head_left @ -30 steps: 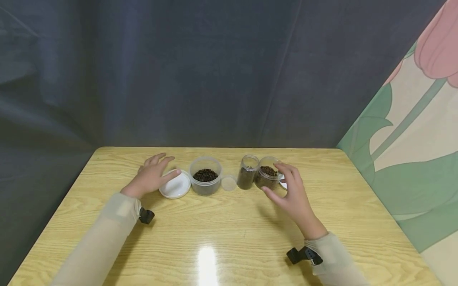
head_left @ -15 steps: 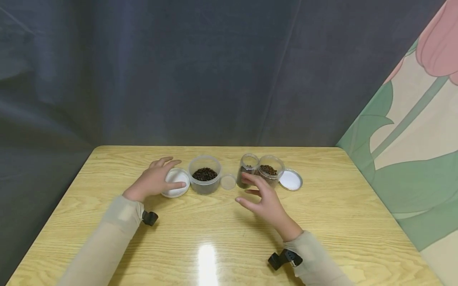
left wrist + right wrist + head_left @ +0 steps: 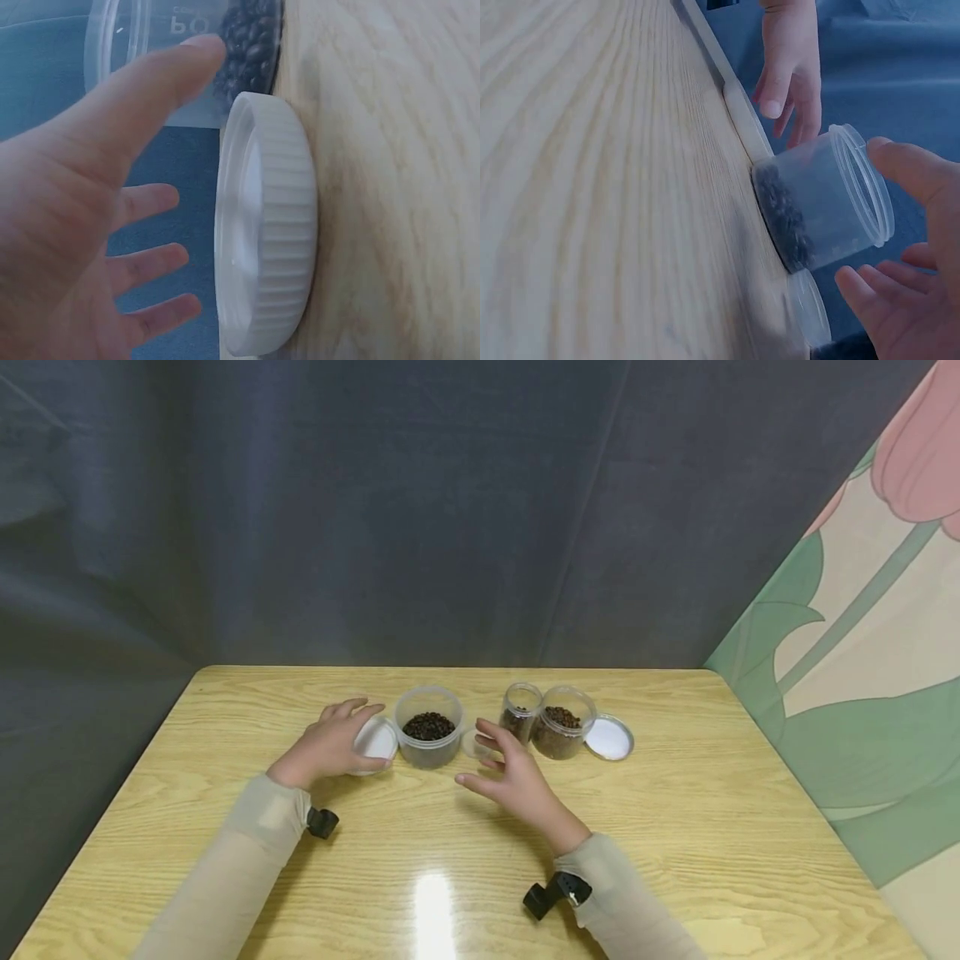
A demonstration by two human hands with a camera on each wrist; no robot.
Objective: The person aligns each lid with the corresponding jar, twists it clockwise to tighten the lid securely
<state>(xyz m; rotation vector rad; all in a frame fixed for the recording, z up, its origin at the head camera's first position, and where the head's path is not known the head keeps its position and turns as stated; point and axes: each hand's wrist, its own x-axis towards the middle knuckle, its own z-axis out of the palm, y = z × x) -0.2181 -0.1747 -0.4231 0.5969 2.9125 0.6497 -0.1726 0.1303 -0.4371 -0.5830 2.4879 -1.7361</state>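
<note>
My left hand [image 3: 330, 750] hovers with spread fingers over a white ridged screw lid [image 3: 277, 225], which lies rim up on the table. A gap shows between its fingers and the lid in the left wrist view. Just right of that lid stands a clear, uncovered plastic tub [image 3: 429, 756] with dark beans [image 3: 251, 52], perhaps coffee, in its bottom. My right hand [image 3: 517, 783] is held above the table near the tub's right side, fingers loosely bent and holding nothing. Partly behind its fingers lies a small clear lid [image 3: 810, 307].
Right of the small lid stand a narrow clear jar [image 3: 521, 714] and a wider one [image 3: 558, 743], both uncovered with brown grains inside. A white lid with a metallic rim [image 3: 609, 737] lies beside them. A dark curtain [image 3: 450, 527] hangs behind the wooden table [image 3: 675, 810].
My right hand has moved left, from the wide jar past the narrow jar to near the bean tub. My left hand has shifted slightly right over the white lid.
</note>
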